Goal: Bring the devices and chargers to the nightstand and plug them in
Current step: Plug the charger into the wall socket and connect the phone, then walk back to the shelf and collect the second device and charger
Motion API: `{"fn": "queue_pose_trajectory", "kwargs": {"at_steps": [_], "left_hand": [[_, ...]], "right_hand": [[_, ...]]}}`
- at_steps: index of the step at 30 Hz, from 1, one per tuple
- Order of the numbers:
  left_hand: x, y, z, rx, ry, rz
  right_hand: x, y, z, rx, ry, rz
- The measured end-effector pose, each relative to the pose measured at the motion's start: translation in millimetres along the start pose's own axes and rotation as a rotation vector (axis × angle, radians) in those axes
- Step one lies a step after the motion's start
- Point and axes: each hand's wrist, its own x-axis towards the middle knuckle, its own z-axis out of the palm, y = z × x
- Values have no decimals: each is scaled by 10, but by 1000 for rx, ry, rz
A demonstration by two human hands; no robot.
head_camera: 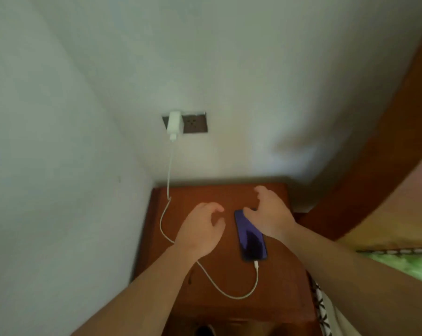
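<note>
both hands [200, 229] [269, 214] loose-fingered and empty above nightstand [278, 287], phone [250, 235] cabled to wall charger [174, 126]

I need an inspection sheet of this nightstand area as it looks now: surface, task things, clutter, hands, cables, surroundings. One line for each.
Surface: brown wooden nightstand set in the wall corner.
Job's things: dark phone lies flat, screen up; white charger sits in the wall socket.
Clutter: nothing seen.
Hands: left hand hovers open above the top, holding nothing; right hand open, fingers over the phone's far end, contact unclear.
Cables: white cable runs from the charger down the wall, loops on the top, and its plug meets the phone's near end.
Surroundings: pale walls; wooden bed frame and bedding at right.
</note>
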Motion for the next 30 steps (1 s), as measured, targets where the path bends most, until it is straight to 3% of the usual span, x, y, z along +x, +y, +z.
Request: {"fn": "queue_pose_trajectory", "kwargs": {"at_steps": [8, 14, 22, 30], "left_hand": [[-55, 1262, -1489, 176, 45, 157], [-180, 1904, -1819, 373, 16, 402], [-842, 3227, -1116, 492, -111, 792], [-2766, 4663, -23, 538, -314, 1210]], "right_hand": [[-820, -837, -1584, -93, 206, -208], [-1606, -812, -2242, -264, 363, -202], [-3264, 241, -2802, -300, 601, 281], [-6112, 1357, -2808, -270, 825, 795]]}}
